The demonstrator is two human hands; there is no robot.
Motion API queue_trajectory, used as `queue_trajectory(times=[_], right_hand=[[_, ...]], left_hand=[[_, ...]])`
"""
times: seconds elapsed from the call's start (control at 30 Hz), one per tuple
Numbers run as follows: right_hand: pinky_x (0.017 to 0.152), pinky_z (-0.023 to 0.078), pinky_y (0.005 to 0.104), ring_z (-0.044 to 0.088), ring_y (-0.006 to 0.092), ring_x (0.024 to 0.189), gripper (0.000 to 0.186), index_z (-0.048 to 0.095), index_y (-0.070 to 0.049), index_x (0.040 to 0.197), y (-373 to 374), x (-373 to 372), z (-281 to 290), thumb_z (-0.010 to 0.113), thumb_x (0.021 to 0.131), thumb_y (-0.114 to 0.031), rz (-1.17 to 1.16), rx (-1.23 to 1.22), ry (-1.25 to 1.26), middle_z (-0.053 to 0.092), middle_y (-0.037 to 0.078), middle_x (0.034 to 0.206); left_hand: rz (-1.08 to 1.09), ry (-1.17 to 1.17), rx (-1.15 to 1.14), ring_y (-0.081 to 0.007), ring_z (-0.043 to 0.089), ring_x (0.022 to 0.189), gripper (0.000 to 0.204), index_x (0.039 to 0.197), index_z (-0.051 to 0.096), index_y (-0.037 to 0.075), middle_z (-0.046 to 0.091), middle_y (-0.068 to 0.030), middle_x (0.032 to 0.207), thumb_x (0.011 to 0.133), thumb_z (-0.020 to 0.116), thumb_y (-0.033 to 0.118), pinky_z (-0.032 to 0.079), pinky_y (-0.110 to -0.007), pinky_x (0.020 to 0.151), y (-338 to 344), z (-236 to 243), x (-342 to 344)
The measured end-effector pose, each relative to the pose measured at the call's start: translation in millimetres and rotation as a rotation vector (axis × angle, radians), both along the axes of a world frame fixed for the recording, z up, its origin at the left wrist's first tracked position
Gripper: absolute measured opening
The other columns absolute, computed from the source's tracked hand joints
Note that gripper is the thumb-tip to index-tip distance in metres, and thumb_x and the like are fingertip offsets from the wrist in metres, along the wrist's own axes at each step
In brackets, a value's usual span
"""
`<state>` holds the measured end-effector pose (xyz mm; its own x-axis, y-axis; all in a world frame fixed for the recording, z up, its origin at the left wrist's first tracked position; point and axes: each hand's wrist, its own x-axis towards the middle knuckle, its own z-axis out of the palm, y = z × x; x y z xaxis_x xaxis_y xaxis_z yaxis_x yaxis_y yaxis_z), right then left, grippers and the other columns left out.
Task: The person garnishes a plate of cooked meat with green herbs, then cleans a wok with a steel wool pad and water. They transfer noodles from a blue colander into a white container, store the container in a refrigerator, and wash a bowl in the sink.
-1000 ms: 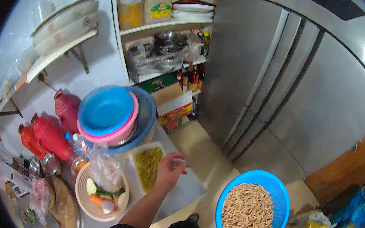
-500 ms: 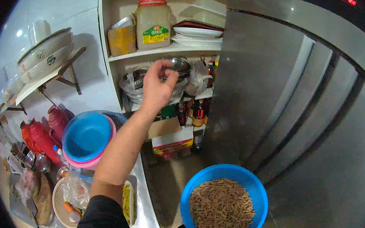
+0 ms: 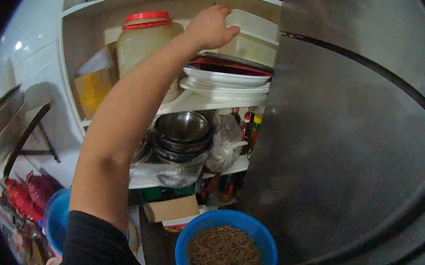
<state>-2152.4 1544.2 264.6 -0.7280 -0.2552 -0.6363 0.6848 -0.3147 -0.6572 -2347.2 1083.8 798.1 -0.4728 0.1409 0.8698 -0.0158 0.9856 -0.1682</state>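
Head view is showing the left hand reaching over the upper shelf, near its right end, beside two stacked pale plastic boxes. Its thumb is standing spread from the fingers, pointing toward the boxes; whether it is touching them I cannot tell. Below the hand, by the shelf's right front corner, dark red trays are lying on a stack of white plates. A large jar with a red lid is standing left of these, partly hidden behind the forearm, and a yellow-sided carton is sitting at the shelf's left end. On the board beneath, nested metal bowls are resting in clear plastic. Low in the view, a blue basket is holding many small brown pieces; the right hand's grip I cannot tell, as it is staying outside the view.
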Motion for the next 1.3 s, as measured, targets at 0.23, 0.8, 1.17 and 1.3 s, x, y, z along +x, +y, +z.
queue_trajectory(times=[0.23, 0.8, 1.17, 1.3], right_hand=[[0.090, 0.047, 0.0451, 0.056, 0.0302, 0.108, 0.050, 0.052, 0.001, 0.129, -66, -86, 17, 0.056, 0.081, -0.013, 0.017, -0.011, -0.034, 0.059, 0.014, 0.119], [0.089, 0.048, 0.0442, 0.057, 0.0296, 0.105, 0.054, 0.052, -0.001, 0.127, -114, -119, 26, 0.059, 0.075, -0.015, 0.135, -0.054, -0.081, 0.059, 0.012, 0.119], [0.088, 0.049, 0.0437, 0.057, 0.0292, 0.104, 0.056, 0.053, -0.003, 0.125, -84, -32, -19, 0.061, 0.071, -0.017, 0.292, -0.123, -0.078, 0.059, 0.010, 0.118], [0.088, 0.049, 0.0434, 0.057, 0.0291, 0.103, 0.057, 0.053, -0.003, 0.125, -36, 29, -54, 0.062, 0.070, -0.017, 0.349, -0.167, -0.067, 0.059, 0.010, 0.118]], left_hand=[[0.209, -0.265, 0.014, -0.0378, 0.061, 0.113, 0.051, 0.112, 0.070, 0.003, 0.065, -0.0197, 0.122, 0.083, 0.061, 0.044, 0.050, -0.048, 0.096, -33, 65, -112], [0.177, -0.025, -0.053, -0.0378, 0.068, 0.093, 0.027, 0.093, 0.074, 0.004, 0.071, -0.0204, 0.096, 0.079, 0.067, 0.027, 0.055, -0.048, 0.082, -51, 83, -117], [0.420, 0.140, 0.083, -0.0370, 0.068, 0.088, 0.034, 0.095, 0.073, 0.003, 0.071, -0.0212, 0.094, 0.087, 0.070, 0.036, 0.053, -0.048, 0.079, 15, 83, 94], [0.895, 0.025, -0.340, -0.0357, 0.068, 0.085, 0.031, 0.092, 0.075, 0.002, 0.072, -0.0194, 0.093, 0.088, 0.068, 0.032, 0.054, -0.045, 0.076, 61, 81, 208]])
